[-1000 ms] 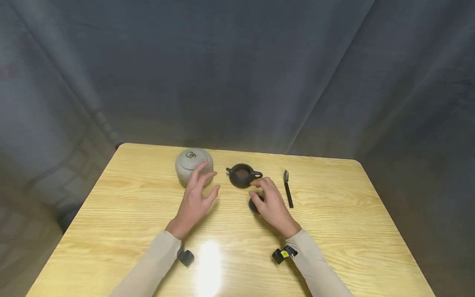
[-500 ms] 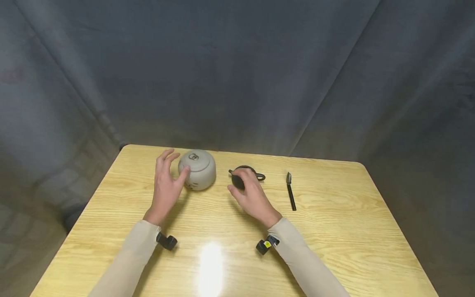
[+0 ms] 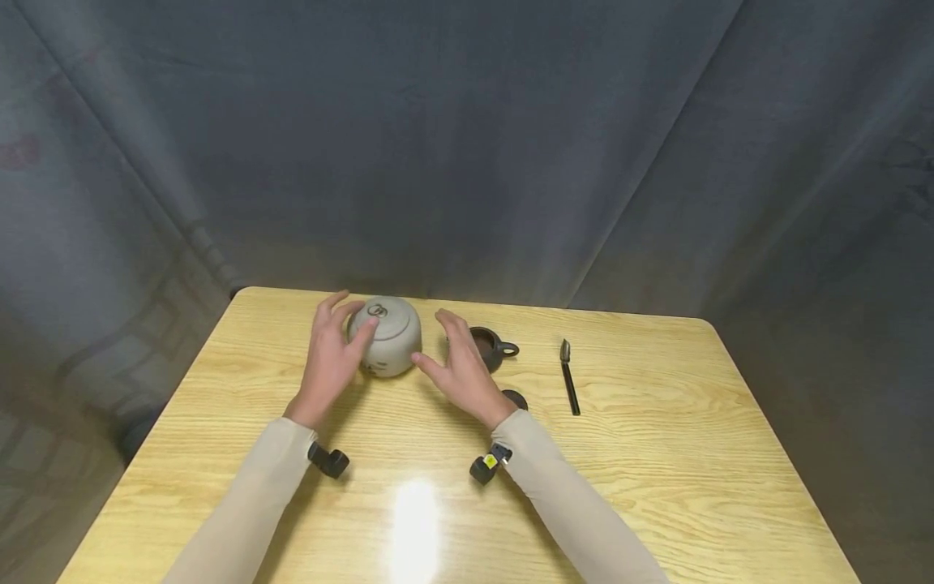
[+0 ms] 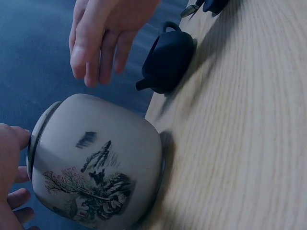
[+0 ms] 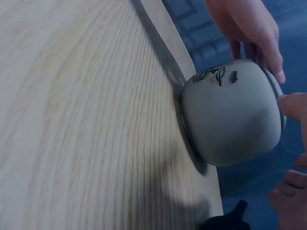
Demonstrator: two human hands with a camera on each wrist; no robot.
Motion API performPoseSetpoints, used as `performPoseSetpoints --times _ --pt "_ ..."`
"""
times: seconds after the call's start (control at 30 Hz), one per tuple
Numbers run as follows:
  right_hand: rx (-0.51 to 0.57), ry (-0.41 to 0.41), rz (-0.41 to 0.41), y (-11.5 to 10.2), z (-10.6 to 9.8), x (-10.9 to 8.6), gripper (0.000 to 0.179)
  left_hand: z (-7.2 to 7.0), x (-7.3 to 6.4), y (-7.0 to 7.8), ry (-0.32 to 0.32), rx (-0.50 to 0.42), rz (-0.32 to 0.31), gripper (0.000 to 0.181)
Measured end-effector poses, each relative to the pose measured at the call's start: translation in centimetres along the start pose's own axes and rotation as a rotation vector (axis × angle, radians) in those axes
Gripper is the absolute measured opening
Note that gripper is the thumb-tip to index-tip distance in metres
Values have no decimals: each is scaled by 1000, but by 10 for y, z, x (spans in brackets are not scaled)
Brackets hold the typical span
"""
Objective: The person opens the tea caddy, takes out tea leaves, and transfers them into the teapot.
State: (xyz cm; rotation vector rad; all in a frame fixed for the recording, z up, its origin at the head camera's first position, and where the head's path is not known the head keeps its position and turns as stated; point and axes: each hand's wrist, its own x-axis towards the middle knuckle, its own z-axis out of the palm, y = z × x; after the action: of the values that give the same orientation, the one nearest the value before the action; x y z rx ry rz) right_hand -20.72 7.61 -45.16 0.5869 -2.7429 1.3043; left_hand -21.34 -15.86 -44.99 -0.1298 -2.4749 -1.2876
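A grey lidded jar (image 3: 394, 349) with a painted landscape stands upright at the back left of the table. My left hand (image 3: 332, 353) is at its left side, with curved fingers round the upper side and the thumb at the lid's edge. My right hand (image 3: 464, 375) is at the jar's right, fingers spread and holding nothing; its thumb tip is close to the wall. Beyond the right hand is a dark teapot (image 3: 490, 357) without its lid, partly hidden by that hand. The small dark lid (image 3: 516, 399) lies near the right wrist, partly covered.
A black-handled scoop (image 3: 570, 377) lies right of the teapot. The wooden table (image 3: 679, 454) ends just behind the jar, with a dark curtain (image 3: 467, 146) beyond. In the left wrist view the teapot's spout (image 4: 144, 84) points towards the jar.
The right hand has moved left from the teapot lid, across the teapot, to the jar's right side. The left hand has gone round to the jar's left and closed in on it.
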Motion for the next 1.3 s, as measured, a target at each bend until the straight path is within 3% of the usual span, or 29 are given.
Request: performPoseSetpoints --times 0.23,0.53,0.8,1.13,1.3 --pt "13 -65 66 -3 15 13 95 -1 6 3 -12 10 31 42" --pt "38 -59 4 -17 32 26 104 -2 8 9 -14 -6 51 33" --pt "54 33 44 -28 45 32 107 -6 14 14 -61 -19 -1 30" --pt "78 44 87 -31 45 31 106 -15 27 24 -175 -58 -114 29" --pt "84 47 91 -30 47 31 107 -14 29 26 -203 -70 -96 22"
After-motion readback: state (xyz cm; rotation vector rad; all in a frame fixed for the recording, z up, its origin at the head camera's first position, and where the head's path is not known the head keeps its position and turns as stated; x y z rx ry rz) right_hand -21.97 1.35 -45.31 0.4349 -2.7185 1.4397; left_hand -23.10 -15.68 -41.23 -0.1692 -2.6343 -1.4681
